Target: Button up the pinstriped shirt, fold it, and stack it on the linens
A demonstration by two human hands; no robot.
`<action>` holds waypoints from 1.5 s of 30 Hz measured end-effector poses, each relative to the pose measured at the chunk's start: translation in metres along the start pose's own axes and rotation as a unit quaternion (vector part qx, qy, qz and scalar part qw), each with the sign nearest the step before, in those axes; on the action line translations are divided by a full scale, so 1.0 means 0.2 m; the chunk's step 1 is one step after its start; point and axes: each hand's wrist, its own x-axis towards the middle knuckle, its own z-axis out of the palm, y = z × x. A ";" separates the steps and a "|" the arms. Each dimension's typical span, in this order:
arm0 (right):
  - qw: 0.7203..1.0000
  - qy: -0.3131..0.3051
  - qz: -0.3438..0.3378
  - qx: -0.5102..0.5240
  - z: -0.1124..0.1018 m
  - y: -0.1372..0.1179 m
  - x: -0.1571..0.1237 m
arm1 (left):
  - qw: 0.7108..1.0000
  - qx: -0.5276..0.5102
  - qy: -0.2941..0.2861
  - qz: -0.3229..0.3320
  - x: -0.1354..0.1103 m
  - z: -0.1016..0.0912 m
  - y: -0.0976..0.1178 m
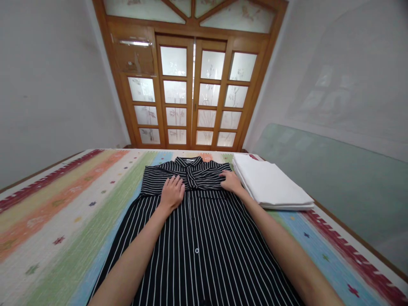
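A black shirt (pixel 204 229) with white stripes lies front up, its collar (pixel 188 161) at the far end and its buttons running down the middle. Both sleeves (pixel 156 180) are folded across the chest and overlap near the centre. My left hand (pixel 172 192) rests flat on the folded sleeve at the left of the chest, fingers stretched out and holding nothing. At the right edge of the fold, my right hand (pixel 230 181) touches the cloth with its thumb and fingers apart. The shirt's hem is out of view at the bottom.
A folded white cloth stack (pixel 270 180) lies right of the shirt, close to my right forearm. Beneath everything is a multicoloured striped bedspread (pixel 79 216). Wooden glass-paned doors (pixel 191 93) stand beyond the bed, with a pale green panel (pixel 328 170) along the right wall.
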 end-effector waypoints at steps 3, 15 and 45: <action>0.997 0.032 -0.003 0.064 0.01 -0.07 0.12 | 0.988 0.085 0.057 -0.113 0.00 -0.03 -0.07; 0.989 -0.110 0.053 0.084 0.21 -0.09 0.11 | 0.951 0.114 -0.113 -0.264 -0.01 0.00 -0.37; 0.993 -0.103 0.053 0.032 0.16 -0.11 0.10 | 0.971 0.013 -0.239 -0.018 0.16 0.03 -0.27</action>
